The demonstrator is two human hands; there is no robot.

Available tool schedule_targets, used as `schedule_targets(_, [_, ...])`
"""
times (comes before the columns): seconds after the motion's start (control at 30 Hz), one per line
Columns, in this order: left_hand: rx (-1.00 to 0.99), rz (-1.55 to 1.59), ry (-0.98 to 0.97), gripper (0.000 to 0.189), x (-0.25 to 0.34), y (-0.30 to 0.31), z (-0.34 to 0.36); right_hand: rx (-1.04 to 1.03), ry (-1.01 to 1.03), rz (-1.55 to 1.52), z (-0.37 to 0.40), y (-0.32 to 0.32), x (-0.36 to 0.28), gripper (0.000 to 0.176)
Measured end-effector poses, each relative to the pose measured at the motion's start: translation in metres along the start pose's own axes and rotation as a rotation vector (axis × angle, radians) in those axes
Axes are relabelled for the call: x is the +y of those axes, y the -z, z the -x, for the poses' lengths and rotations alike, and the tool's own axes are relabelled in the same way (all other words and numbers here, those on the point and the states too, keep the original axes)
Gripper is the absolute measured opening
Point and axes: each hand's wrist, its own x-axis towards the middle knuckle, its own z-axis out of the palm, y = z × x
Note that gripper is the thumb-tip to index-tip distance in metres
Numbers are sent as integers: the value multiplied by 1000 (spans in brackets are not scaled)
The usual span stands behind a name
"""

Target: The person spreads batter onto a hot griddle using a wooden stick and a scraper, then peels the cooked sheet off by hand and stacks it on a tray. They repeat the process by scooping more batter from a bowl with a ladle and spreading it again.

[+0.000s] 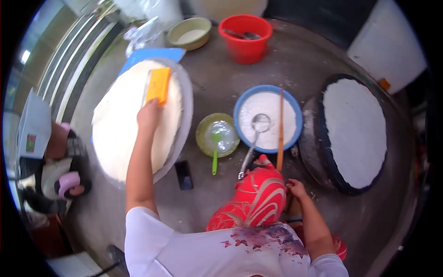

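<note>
My left hand [150, 117] is closed on an orange scraper [158, 85] with a pale straight edge. The scraper lies against a wide round stack of thin white sheets [124, 120], resting on a pale round board. My right hand [295, 188] holds nothing I can see; it rests beside my red-clad knee with its fingers loosely bent and partly apart. Before my knees stands a blue basin [242, 134] of white batter, with a metal ladle [261, 123] in it and a wooden stick [280, 124] across it. A bowl [201, 137] beside it holds a green-handled tool [214, 161].
A dark round plate bears a white sheet [355, 134] at the right. Behind stand a red basin [245, 48] holding utensils and an olive basin [184, 44]. A phone [183, 175] lies on the floor. Steps [76, 60] rise at the far left.
</note>
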Motion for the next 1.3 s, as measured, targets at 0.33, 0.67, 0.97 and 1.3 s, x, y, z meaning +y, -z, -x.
schedule_targets(0.33, [501,39,-173,10,-19,22,-13,172,146,-182,47,8,2,36])
schedule_targets(0.67, [544,429,-879,18,190,101,110,925,1083,108,192,49,-214,37])
schedule_targets(0.97, [237,628,-1026,51,300,128,180,714,638,281,202,149,-141,33])
schedule_targets(1.3, [24,697,-612,46,267,78,212,1452,-161,-336,167,352,98,38])
